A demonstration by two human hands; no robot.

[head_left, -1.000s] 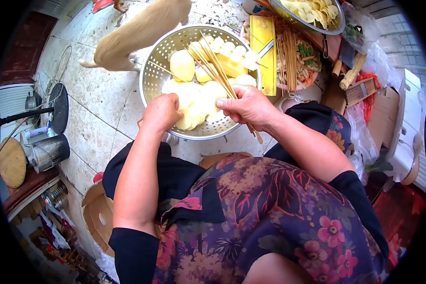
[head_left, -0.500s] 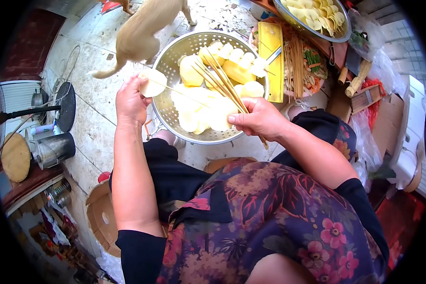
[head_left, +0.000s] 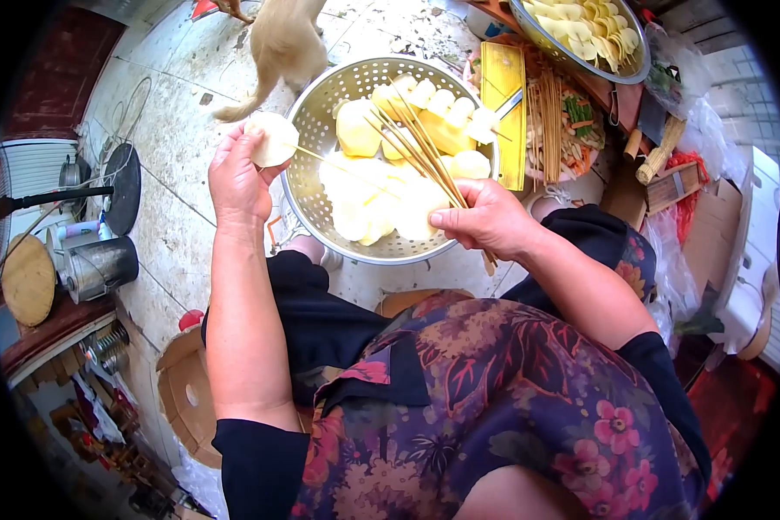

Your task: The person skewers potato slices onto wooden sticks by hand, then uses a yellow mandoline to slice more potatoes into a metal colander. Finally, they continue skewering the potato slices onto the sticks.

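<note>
My left hand [head_left: 241, 180] pinches a round, pale potato slice [head_left: 275, 140] over the left rim of a metal colander [head_left: 315, 204]. A thin skewer [head_left: 342, 167] runs from the slice across the colander toward my right hand [head_left: 484, 224]. That hand is closed round a bundle of wooden skewers [head_left: 420, 156], which fan out up and to the left. Below them in the colander lie a pile of potato slices [head_left: 360, 204] and peeled whole potatoes [head_left: 356, 128]. Sliced potato [head_left: 446, 106] on a skewer rests near the far right side.
A yellow slicer board [head_left: 502, 113] and more skewers [head_left: 546, 126] lie over a tray of cut vegetables [head_left: 578, 113] at right. Behind stands a bowl of potato slices [head_left: 585, 30]. A dog [head_left: 286, 48] is beyond the colander. A cardboard box [head_left: 182, 399] sits at left.
The dog has shifted right and a little farther off. My hands have barely moved, still holding the slice and the skewers; the view has shifted slightly.
</note>
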